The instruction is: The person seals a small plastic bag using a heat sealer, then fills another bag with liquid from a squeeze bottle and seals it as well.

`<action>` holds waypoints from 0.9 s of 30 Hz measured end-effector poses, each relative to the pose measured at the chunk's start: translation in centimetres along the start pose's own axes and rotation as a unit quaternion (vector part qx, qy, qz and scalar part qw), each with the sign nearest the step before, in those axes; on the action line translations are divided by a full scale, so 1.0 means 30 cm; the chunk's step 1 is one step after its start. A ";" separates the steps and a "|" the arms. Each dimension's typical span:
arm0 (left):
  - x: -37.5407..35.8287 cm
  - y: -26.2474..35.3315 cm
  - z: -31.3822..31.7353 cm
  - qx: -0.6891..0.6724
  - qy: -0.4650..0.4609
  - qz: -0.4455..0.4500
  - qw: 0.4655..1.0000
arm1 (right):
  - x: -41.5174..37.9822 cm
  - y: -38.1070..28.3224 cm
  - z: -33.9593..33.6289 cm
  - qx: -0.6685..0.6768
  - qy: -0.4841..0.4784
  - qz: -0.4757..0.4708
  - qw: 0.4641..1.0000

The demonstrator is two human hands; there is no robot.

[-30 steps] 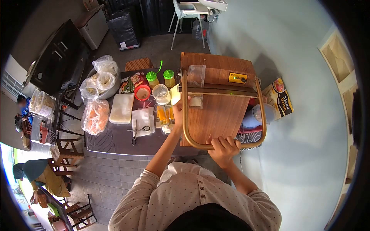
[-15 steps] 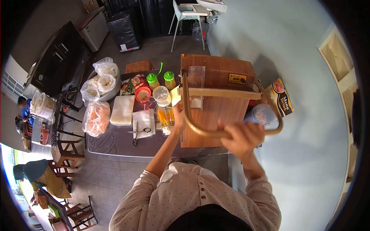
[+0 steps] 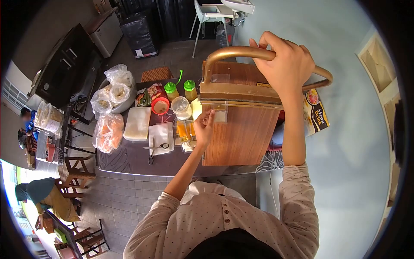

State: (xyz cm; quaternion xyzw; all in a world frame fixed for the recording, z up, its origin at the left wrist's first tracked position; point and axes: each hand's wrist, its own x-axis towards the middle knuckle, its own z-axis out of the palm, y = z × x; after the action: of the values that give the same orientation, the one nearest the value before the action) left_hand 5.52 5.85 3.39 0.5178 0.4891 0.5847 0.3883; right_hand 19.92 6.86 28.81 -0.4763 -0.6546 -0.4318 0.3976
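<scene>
My right hand (image 3: 286, 62) is closed around the gold curved handle (image 3: 237, 52) of a wooden box-shaped machine (image 3: 243, 134), which looks like a bag sealer. The handle rises over the machine's far side, joined to a long brown bar (image 3: 241, 93). My left hand (image 3: 204, 125) pinches the edge of a small clear plastic bag (image 3: 220, 115) at the machine's left end. Part of that bag lies under the bar. Left of this hand are yellow-orange packets (image 3: 185, 129), a yellow paper (image 3: 196, 108) and an open clear tub (image 3: 181, 108).
Scissors (image 3: 152, 153) lie on flat clear plastic bags (image 3: 161, 134) on the dark table (image 3: 120, 164). Nearby are a stack of plastic sheets (image 3: 137, 124), a bag with orange contents (image 3: 109, 133), green-capped bottles (image 3: 189, 90) and a red-rimmed container (image 3: 160, 105). A wall stands at right.
My right hand has swung the gold handle up and away from me, and the bar has tilted with it. My left hand stays near the machine's left end.
</scene>
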 end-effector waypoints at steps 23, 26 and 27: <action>-0.100 0.042 -0.073 -0.089 -0.027 -0.030 0.995 | -0.027 -0.019 -0.033 0.000 -0.001 -0.004 1.000; -0.142 0.051 -0.131 -0.127 -0.005 -0.020 0.992 | -0.054 -0.038 -0.066 -0.008 -0.007 -0.001 1.000; -0.158 0.056 -0.157 -0.135 0.006 -0.010 0.991 | -0.068 -0.049 -0.082 -0.003 -0.007 -0.003 1.000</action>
State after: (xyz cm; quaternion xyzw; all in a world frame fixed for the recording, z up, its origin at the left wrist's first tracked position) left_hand 1.73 0.14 4.02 0.4523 0.4135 0.6443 0.4576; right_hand 19.24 3.73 27.39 -0.4785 -0.6573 -0.4316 0.3908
